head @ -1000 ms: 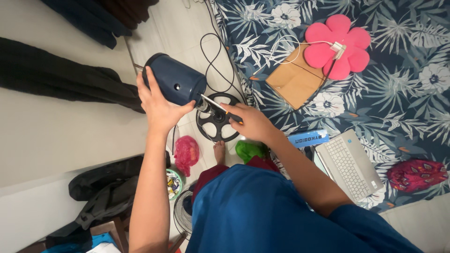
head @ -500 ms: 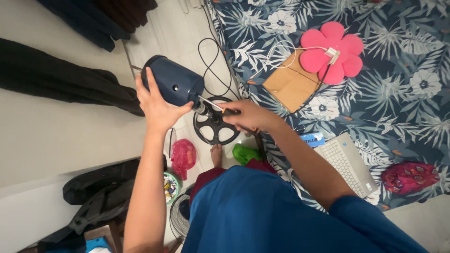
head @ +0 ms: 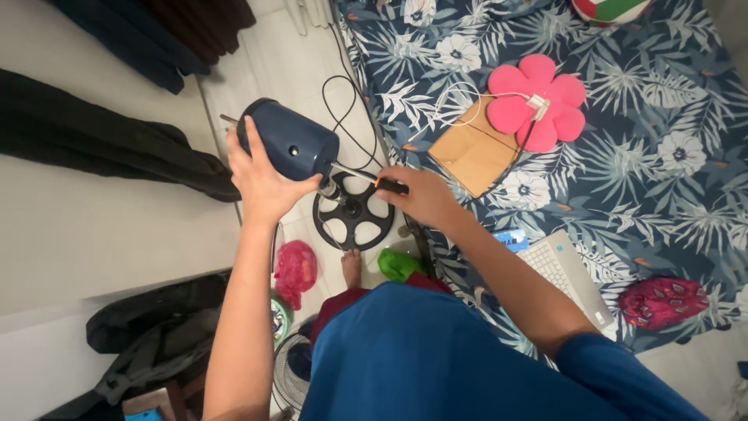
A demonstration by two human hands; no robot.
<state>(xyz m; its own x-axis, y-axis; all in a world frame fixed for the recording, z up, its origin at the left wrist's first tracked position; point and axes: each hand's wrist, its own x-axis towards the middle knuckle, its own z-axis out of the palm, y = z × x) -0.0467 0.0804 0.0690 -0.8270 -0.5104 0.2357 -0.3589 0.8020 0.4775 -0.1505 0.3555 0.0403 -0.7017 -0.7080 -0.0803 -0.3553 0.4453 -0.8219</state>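
Note:
My left hand [head: 261,181] grips the side of a dark blue fan motor housing [head: 292,145], which stands on a pole above a round black base [head: 354,212] on the floor. A screwdriver [head: 374,181] with a black and orange handle is held in my right hand [head: 421,195]. Its metal shaft points left and its tip touches the lower side of the housing.
A bed with a blue floral sheet [head: 623,140] fills the right side, carrying a pink flower cushion [head: 538,105], a brown envelope [head: 474,152], a white laptop [head: 567,277] and a red pouch [head: 662,302]. On the floor lie a black cable [head: 347,109], a pink bag [head: 296,269], a green bag [head: 399,265] and a fan grille [head: 292,374].
My right hand has slid back along the screwdriver to the right, so more of the shaft shows. The left hand keeps its hold on the housing.

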